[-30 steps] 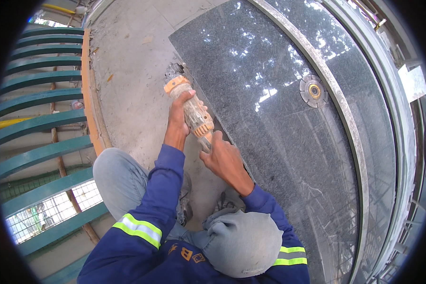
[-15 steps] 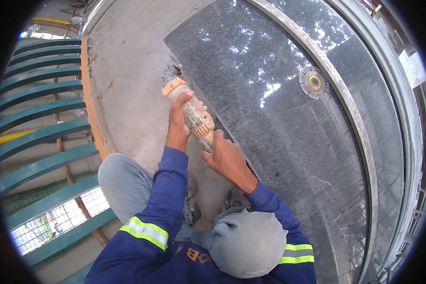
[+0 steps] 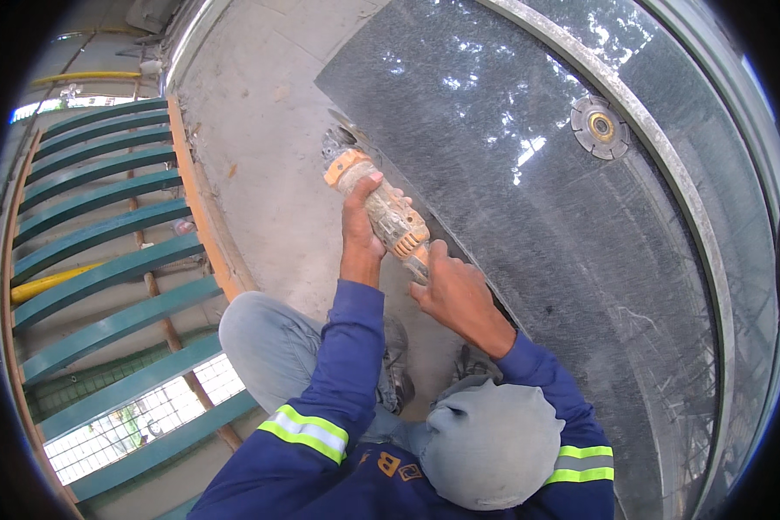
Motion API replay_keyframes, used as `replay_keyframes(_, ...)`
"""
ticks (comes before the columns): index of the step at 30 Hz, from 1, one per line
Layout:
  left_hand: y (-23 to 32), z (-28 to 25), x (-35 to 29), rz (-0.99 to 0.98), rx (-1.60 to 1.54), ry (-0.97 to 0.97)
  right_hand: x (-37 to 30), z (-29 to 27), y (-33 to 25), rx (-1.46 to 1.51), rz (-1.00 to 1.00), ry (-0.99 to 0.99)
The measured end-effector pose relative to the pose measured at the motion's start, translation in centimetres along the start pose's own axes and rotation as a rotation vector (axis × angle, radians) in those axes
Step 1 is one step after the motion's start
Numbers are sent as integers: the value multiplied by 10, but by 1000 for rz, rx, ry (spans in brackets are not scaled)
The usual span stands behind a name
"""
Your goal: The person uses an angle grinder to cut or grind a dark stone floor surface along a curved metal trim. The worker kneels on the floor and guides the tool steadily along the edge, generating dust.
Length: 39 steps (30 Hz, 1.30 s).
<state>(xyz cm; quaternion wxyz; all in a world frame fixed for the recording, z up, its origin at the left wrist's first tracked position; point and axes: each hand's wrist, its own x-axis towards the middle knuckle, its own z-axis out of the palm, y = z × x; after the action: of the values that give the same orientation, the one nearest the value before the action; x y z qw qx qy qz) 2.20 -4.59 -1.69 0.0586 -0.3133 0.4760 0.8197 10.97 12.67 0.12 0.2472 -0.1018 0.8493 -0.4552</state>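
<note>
Two grips hold the dusty angle grinder (image 3: 392,218): the right hand (image 3: 461,293), nearer, curls around its tail; the left hand (image 3: 360,227), farther along, wraps its body. Its long axis slants forward-left, roughly alongside the edge of the dark slab (image 3: 572,260) to its right. Beyond, a segmented disc (image 3: 600,127) lies flat.

Head-worn fisheye view, facing down, close above hands (image 3: 458,293)

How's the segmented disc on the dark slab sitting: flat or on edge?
Flat: the segmented disc shows its full round face against the dark slab.
</note>
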Motion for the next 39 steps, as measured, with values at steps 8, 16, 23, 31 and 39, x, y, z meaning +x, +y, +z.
replay_keyframes(8, 1, 0, -1, 6, 27, 5, -1, 0, 2, 26, -15, 24)
replay_keyframes(16, -1, -5, 9, 11, 44, -8, 3, 1, 4, 11, -61, 73)
replay_keyframes(23, -1, 0, 5, 5, 51, 21, 4, 7, 6, 4, -32, 63)
replay_keyframes(31, -2, 4, -5, 18, 49, 8, -6, -4, 3, 12, 7, 12)
replay_keyframes(39, -3, -1, 5, 23, 49, 17, 1, 7, 11, 36, -35, 57)
